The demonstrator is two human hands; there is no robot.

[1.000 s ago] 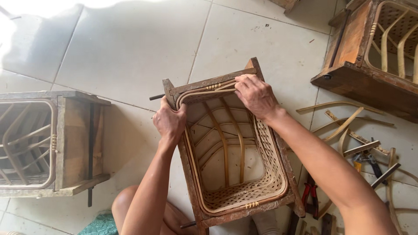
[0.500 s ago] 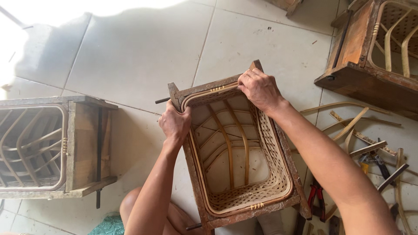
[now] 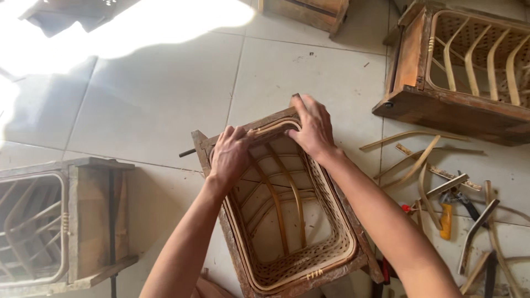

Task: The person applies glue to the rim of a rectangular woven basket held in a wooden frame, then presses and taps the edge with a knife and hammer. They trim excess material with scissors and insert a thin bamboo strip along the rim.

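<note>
- We see our left hand (image 3: 229, 154) lying palm down on the far left corner of the wooden mould frame (image 3: 221, 221), its fingers bent over the rim and pressing on the pale cane edge of the rattan basket (image 3: 309, 265) inside.
- Our right hand (image 3: 313, 128) lies palm down on the far right corner of the same rim, fingers close together and curled over the edge; the fingertips dip inside, and we cannot tell exactly what they pinch.
- Both forearms reach up from the bottom of the view, left and right of the basket opening, and the two hands sit near each other along the far edge.
- The frame with its basket stands on the tiled floor (image 3: 154, 99), in the middle of the view, between our arms, tilted a little to the right.
- We count three more wooden frames with cane work: one at the left edge (image 3: 83, 221), one at the upper right (image 3: 441, 110), and part of one at the top (image 3: 309, 11).
- Loose curved cane strips (image 3: 419, 165) lie scattered to the right; we count at least six.
- Among them lie a yellow-handled tool (image 3: 445, 221) and a red-handled tool (image 3: 406, 208), near each other.
</note>
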